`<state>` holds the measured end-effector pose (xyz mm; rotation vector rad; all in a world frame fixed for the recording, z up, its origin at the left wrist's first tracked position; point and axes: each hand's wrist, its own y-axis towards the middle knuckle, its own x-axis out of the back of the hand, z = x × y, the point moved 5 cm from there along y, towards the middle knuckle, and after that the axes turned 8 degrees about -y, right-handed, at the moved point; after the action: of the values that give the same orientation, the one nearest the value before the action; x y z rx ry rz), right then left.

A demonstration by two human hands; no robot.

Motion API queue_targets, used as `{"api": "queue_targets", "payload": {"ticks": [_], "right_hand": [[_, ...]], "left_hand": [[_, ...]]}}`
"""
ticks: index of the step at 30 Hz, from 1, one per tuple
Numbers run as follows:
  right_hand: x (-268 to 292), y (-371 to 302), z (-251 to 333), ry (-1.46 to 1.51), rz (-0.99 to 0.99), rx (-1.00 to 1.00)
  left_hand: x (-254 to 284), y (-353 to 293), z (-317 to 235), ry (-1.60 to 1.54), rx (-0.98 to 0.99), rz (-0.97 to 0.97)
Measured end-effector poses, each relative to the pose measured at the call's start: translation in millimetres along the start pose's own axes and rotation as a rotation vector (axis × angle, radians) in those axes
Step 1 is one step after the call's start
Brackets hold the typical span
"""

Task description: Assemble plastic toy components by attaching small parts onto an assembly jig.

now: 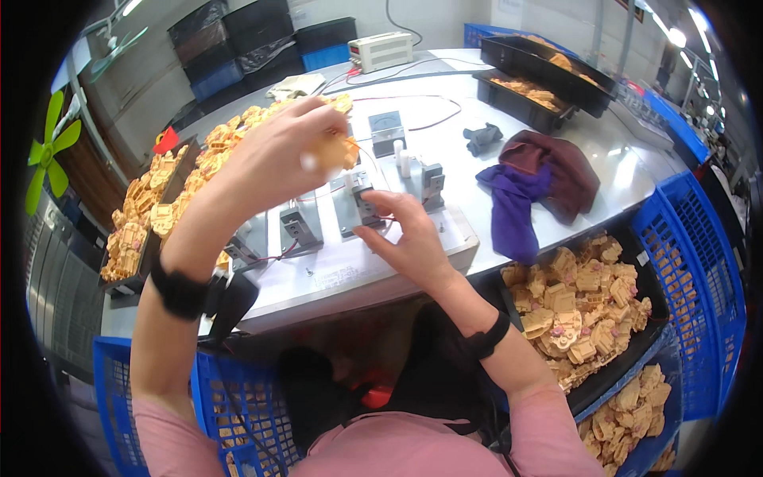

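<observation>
My left hand (290, 151) is raised over the left side of the bench, its fingers closed round a yellow-orange moulded plastic part (350, 151). That part is blurred and partly covered by the fingers. Lower and to the right, my right hand (415, 242) has thumb and forefinger about a small grey metal fixture block (367, 208). A white peg stands just behind that block. Similar grey fixtures (300, 226) with thin red wires stand on a raised white board (373, 274). Another fixture (431, 183) stands to the right of my fingers, with white pegs (404, 163) near it.
Yellow plastic parts heap up at left (131, 238) and in a black tray (576, 310) at right. Blue crates (690, 294) flank me. Purple and maroon cloths (517, 207) lie on the bench. A power supply (381, 52) and black trays (548, 67) sit at the back.
</observation>
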<state>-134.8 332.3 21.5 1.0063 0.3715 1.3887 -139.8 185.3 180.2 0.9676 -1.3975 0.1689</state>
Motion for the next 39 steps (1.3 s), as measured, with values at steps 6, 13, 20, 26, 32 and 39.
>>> {"api": "queue_targets", "payload": {"ticks": [6,13,20,26,32,39], "right_hand": [[35.5,-28.8,41.1,-0.124,-0.144,0.194],[149.2,-99.5,47.1,-0.215,0.016,-0.249],[401.0,-250.3,29.6,-1.113,-0.053,-1.113],[553.6,-359.2,17.7,-1.169,0.266,-1.136],[341.6,-146.1,-72.7,-0.736,0.325,-0.726],[22.1,-14.0,44.2,-0.425,0.522,-0.262]], "left_hand": [[-20.1,-54.9,-40.1,-0.395,0.149,0.078],[-72.7,-69.9,-106.9,-0.667,0.252,0.193],[-24.1,-140.0,-54.0,-0.622,0.321,0.022],[35.5,-254.5,39.3,-0.628,0.566,-0.289],[76.7,-462.7,75.5,-0.443,1.234,-0.720],[65.7,-506.6,66.0,-0.480,1.172,-0.566]]}}
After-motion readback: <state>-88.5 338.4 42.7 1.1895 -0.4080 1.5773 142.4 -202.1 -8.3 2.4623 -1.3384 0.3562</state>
